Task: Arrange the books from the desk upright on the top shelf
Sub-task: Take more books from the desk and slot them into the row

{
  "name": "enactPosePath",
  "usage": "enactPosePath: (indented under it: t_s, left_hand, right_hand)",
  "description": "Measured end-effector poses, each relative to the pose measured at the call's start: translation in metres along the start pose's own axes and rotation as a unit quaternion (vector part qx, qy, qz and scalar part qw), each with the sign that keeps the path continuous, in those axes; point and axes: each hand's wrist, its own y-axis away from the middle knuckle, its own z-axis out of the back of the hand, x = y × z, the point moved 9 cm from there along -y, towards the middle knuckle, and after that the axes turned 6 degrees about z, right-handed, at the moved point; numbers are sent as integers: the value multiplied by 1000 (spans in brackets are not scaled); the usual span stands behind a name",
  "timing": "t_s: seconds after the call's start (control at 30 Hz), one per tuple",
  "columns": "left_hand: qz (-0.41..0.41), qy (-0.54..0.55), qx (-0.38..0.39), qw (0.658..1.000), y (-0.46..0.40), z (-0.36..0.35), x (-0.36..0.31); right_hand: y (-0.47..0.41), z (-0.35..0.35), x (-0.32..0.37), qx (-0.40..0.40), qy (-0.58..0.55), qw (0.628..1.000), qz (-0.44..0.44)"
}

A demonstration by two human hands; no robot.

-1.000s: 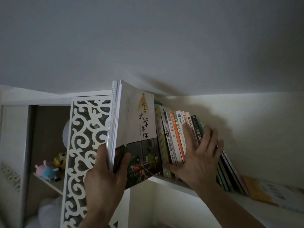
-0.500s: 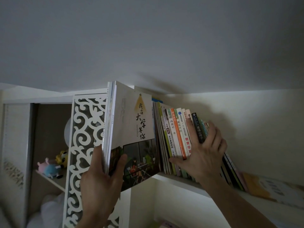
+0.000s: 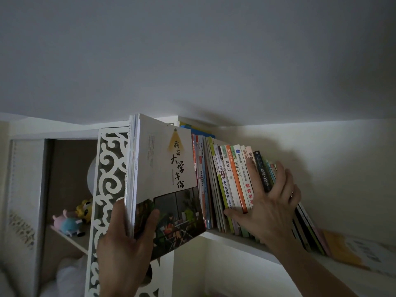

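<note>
- Books are the whole game: a thin stack of large white-covered softcover books [image 3: 162, 181] with black calligraphy and a dark photo panel sits upright at the left end of the top shelf, its lower front corner hanging out past the shelf edge
- Left hand [image 3: 126, 243] grips that stack from below, thumb curled over the front cover, fingers wrapped behind the spines, so it has a firm hold
- Right hand [image 3: 267, 209] is spread flat with straight fingers against the row of colourful upright paperback spines [image 3: 231, 185]; it holds nothing and just braces the row
- That row leans, and the books beyond the hand slump further right toward a yellow-and-white book lying flat [image 3: 364, 251]
- White top shelf board [image 3: 231, 240] shows only a narrow gap between stack and row
- Best move, as I read it: push the row rightward and hold it, then slide the stack straight back along the board, bottom edge first
- Watch the white fretwork side panel [image 3: 109, 179] just beside the stack; catching a cover on it looks like the main risk
- Release only once the stack stands against the row, or the thin books will likely fan out and tip
</note>
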Motion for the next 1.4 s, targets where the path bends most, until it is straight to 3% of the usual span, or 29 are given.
enactPosePath:
  t_s: [0.27,0.53,0.73,1.17,1.4]
  left_hand:
    - [-12,12,0,1000,1,9,3]
    - [-41,-3,-11,999,4,5,-5]
    - [-57,-20,-26,998,11,-3,-15]
    - [-59,-15,-46,997,28,-20,-35]
    - [-43,-1,-9,999,34,-55,-50]
  right_hand:
    - [4,9,4,-7,21,999,-29]
    - [-29,3,16,21,52,992,-116]
    - [-30,13,1,-44,47,991,-116]
    - [-19,41,-28,-83,44,989,-116]
    - [-11,65,-51,-128,26,984,-122]
